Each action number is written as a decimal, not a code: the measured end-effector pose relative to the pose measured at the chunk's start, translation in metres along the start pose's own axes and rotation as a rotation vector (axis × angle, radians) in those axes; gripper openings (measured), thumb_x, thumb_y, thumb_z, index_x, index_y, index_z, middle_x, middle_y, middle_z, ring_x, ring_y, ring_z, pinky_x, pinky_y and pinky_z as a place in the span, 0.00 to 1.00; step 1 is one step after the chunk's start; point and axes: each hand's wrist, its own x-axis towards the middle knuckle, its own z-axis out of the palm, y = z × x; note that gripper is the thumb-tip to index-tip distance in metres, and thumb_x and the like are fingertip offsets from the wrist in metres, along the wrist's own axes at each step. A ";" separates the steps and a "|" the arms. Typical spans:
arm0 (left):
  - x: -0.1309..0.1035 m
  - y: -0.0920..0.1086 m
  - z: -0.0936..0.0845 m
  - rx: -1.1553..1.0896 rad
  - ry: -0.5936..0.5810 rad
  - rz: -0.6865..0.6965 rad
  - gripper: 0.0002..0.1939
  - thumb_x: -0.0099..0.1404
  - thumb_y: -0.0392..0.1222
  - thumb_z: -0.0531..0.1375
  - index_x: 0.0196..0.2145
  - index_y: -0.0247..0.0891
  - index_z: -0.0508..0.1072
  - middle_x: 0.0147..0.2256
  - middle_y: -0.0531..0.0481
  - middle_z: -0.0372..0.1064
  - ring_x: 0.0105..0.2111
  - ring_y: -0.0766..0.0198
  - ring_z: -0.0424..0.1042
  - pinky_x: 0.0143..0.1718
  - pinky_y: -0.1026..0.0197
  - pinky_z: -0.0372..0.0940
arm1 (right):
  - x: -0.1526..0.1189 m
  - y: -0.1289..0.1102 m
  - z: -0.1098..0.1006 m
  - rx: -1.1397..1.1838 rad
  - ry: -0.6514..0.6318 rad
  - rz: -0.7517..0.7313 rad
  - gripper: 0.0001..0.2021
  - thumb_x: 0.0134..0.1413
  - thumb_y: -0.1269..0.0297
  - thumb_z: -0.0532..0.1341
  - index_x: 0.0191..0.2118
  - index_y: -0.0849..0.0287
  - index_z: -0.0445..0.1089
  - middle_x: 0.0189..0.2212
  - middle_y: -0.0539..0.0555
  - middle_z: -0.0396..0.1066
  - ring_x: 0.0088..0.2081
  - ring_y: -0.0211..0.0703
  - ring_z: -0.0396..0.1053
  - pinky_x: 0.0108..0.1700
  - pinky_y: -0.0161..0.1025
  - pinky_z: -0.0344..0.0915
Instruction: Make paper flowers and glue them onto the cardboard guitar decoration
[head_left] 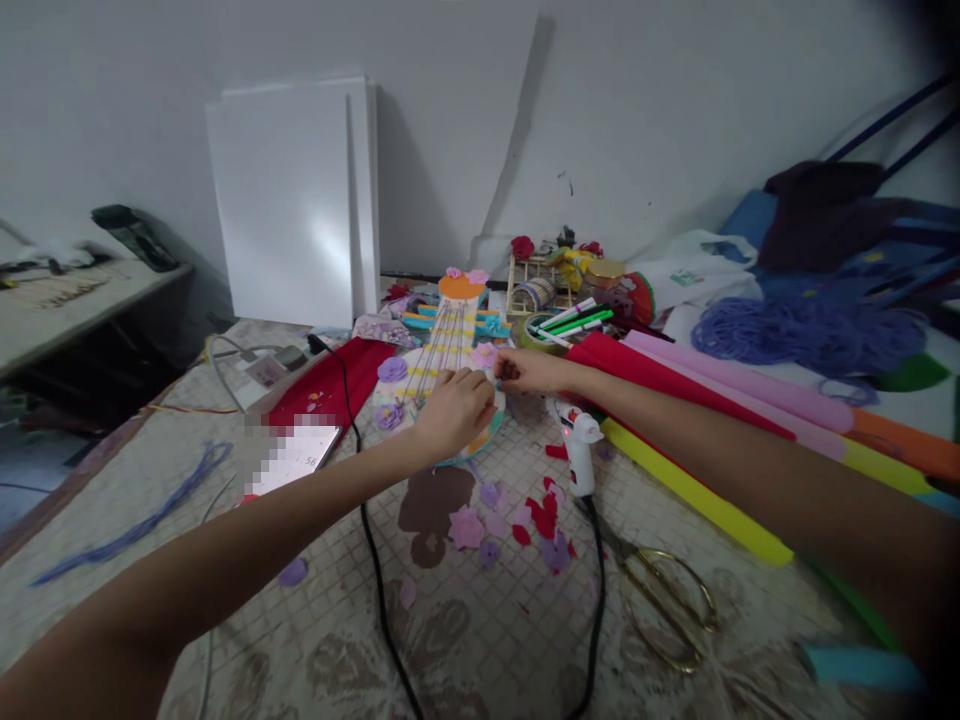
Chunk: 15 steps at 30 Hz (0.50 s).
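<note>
A small guitar-shaped craft [424,372] with yellow stripes, strings and felt flowers lies on the table. My left hand [456,412] rests over its lower body, fingers curled; what they hold, if anything, is hidden. At the craft's right edge, beside a pink flower [484,355], my right hand [525,371] has its fingers pinched together; anything between them is too small to name. Just right of the hands lies a white glue gun [580,450] with a red light. Pink, purple and red felt petals and flowers [466,527] are scattered below the craft.
Gold-handled scissors [664,610] lie at the front right. Felt rolls [697,500] pass under my right arm. A phone [300,460] and a black cable [375,570] are on the left. White boards [289,200] lean on the wall; markers [577,318] stand behind.
</note>
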 end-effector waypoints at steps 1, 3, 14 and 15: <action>0.000 -0.003 -0.001 -0.010 0.024 -0.018 0.06 0.63 0.39 0.53 0.35 0.35 0.68 0.38 0.46 0.67 0.41 0.57 0.64 0.41 0.55 0.57 | 0.000 -0.001 -0.001 -0.004 0.000 0.000 0.08 0.43 0.69 0.60 0.32 0.59 0.60 0.25 0.48 0.63 0.26 0.37 0.61 0.28 0.34 0.58; 0.002 -0.009 -0.001 -0.039 0.050 -0.041 0.07 0.63 0.37 0.53 0.37 0.36 0.69 0.40 0.46 0.67 0.42 0.58 0.63 0.41 0.56 0.57 | 0.000 -0.001 -0.002 -0.010 -0.004 0.000 0.09 0.43 0.69 0.61 0.32 0.59 0.60 0.25 0.48 0.63 0.27 0.37 0.61 0.28 0.34 0.58; 0.008 -0.026 0.007 0.123 -0.007 0.202 0.10 0.65 0.34 0.52 0.41 0.36 0.72 0.42 0.45 0.67 0.45 0.57 0.61 0.42 0.55 0.54 | 0.002 -0.003 -0.004 0.035 -0.033 0.024 0.10 0.40 0.71 0.61 0.31 0.59 0.60 0.25 0.47 0.62 0.26 0.36 0.60 0.27 0.33 0.58; 0.008 -0.027 0.007 0.134 -0.008 0.213 0.10 0.65 0.34 0.53 0.41 0.36 0.72 0.42 0.45 0.67 0.45 0.57 0.61 0.42 0.55 0.54 | 0.002 -0.004 -0.004 0.051 -0.042 0.032 0.10 0.41 0.71 0.61 0.31 0.59 0.59 0.24 0.46 0.62 0.25 0.35 0.60 0.27 0.32 0.58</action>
